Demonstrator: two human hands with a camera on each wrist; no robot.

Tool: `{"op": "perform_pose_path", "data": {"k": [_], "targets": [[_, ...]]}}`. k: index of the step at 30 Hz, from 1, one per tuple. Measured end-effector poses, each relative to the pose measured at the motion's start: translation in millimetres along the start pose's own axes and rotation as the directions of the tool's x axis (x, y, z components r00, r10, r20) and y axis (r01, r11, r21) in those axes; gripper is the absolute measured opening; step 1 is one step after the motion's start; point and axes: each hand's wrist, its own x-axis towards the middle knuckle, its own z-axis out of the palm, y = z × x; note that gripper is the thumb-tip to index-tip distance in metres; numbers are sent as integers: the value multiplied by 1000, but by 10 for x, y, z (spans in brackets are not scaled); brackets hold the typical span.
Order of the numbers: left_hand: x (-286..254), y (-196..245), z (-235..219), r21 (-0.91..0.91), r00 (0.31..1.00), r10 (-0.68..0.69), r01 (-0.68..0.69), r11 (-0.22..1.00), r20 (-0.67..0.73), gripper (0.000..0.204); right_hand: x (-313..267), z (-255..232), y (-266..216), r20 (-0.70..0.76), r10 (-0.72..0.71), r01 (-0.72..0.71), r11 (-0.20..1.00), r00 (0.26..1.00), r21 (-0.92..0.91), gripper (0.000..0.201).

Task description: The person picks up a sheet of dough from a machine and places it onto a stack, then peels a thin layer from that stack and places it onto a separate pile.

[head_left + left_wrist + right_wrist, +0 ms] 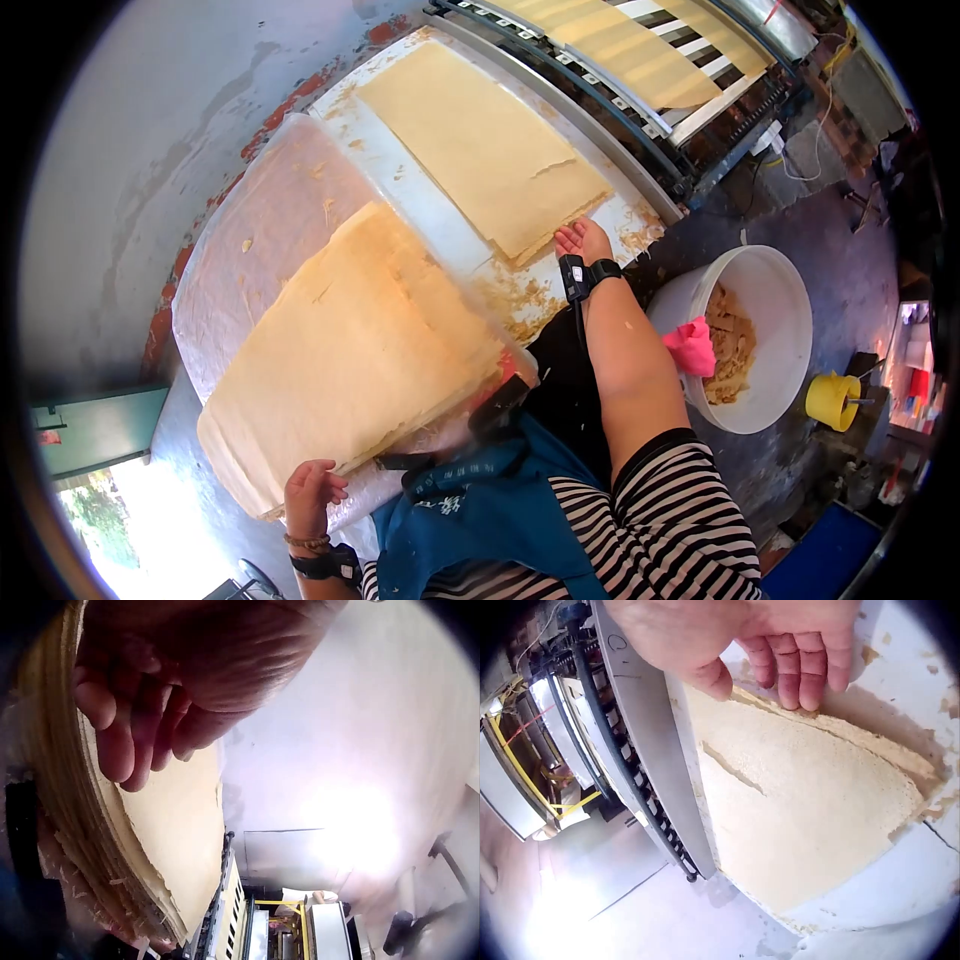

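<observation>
My right hand (585, 242) is at the near corner of a pale tan sheet (480, 150) with ragged edges, lying on the white tabletop. In the right wrist view the thumb overlaps the sheet's corner, and the slightly bent fingertips (810, 694) sit right at its edge. A slit runs through the sheet near that end. On the left, a thick stack of similar tan sheets (350, 350) lies over clear plastic. My left hand (312, 492) hovers by the near edge of this stack, its fingers loosely bent and holding nothing. The layered edges (120, 847) show below that hand in the left wrist view.
Beyond the tabletop runs a roller machine (640, 50) carrying more tan sheet. To the right stands a white bucket (770, 300) with tan scraps inside and a pink cloth (690, 347) on its rim. A small yellow bucket (832, 402) is farther right.
</observation>
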Motion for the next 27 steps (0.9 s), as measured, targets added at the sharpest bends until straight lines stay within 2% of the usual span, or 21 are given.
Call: {"op": "perform_pose_path", "data": {"k": [1, 4, 8, 11, 12, 14, 15, 18, 19, 21, 22, 23, 26, 27], "targets": [[20, 19, 35, 5, 1000, 0, 0, 1000, 0, 25, -50, 20, -26, 24, 5, -4, 999, 1000, -35, 40], [74, 100, 134, 66, 1000, -19, 20, 998, -19, 24, -104, 134, -24, -79, -180, 154, 954, 981, -257, 28], [124, 151, 225, 41, 999, -41, 41, 998, -3, 23, -173, 222, -39, -122, -212, 161, 930, 970, -331, 21], [158, 138, 248, 14, 999, -50, 50, 999, 7, 22, 88, 96, -32, -54, -328, 259, 826, 943, -501, 25], [167, 119, 246, 6, 998, -55, 55, 998, 8, 22, 77, 105, -37, -53, -482, 338, 685, 875, -646, 26], [185, 106, 247, -1, 998, -57, 57, 998, 9, 22, -84, 200, -121, 38, -737, 393, 315, 675, -864, 28], [186, 102, 251, 2, 998, -56, 56, 998, 9, 22, -189, 263, -188, 6, -727, 311, 286, 687, -906, 27], [197, 81, 257, 7, 998, -61, 61, 998, 0, 22, 42, 217, -188, -138, -588, 338, 623, 797, -705, 23], [195, 66, 252, 9, 998, -68, 68, 998, -8, 22, -235, 354, -221, -170, -384, 273, 847, 907, -456, 22], [215, 76, 252, 14, 998, -63, 63, 998, 12, 21, -251, 342, -88, -80, -107, 91, 979, 991, -185, 23], [223, 81, 257, 16, 998, -61, 60, 998, 20, 21, -227, 340, -27, -5, 27, -27, 998, 1000, -53, 25], [233, 72, 255, 22, 997, -72, 72, 997, 15, 21, -117, 299, 97, 46, 153, -153, 988, 987, -17, 36], [281, 32, 227, 36, 996, -94, 94, 995, 8, 21, -267, 421, 364, -7, 212, -211, 974, 977, -80, 25], [293, 20, 215, 36, 995, -98, 98, 995, 8, 21, -251, 424, 479, -21, 195, -196, 977, 981, -81, 28]]}}
